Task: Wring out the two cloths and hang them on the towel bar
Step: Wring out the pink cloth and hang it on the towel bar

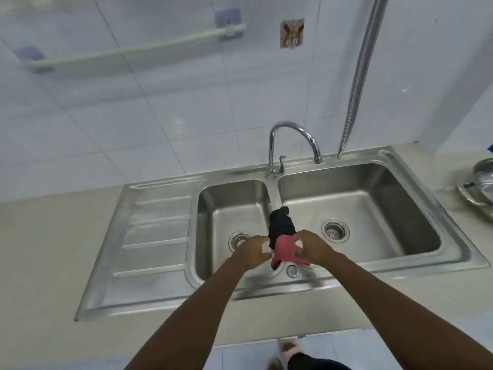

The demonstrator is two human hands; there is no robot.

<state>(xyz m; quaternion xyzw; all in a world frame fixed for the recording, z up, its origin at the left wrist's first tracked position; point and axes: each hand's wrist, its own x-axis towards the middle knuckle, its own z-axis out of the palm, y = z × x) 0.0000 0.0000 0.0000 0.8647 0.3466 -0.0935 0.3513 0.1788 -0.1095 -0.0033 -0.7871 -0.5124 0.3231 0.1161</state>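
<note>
One empty white towel bar (138, 46) on the tiled wall upper left, left hand (253, 252) and right hand (310, 248) both gripping one bunched pink cloth (284, 249), one twisted black cloth (281, 225) just behind it, over the divider of the two-basin steel sink (160, 222)

Brushed steel sink (149, 236), glossy chrome faucet (293, 134), soft pink cloth (286, 249).

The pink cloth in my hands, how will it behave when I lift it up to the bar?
The pink cloth looks bunched and limp between both hands, so it will probably droop. Held over the sink for wringing, it is likely wet, heavyish and may drip.
</note>
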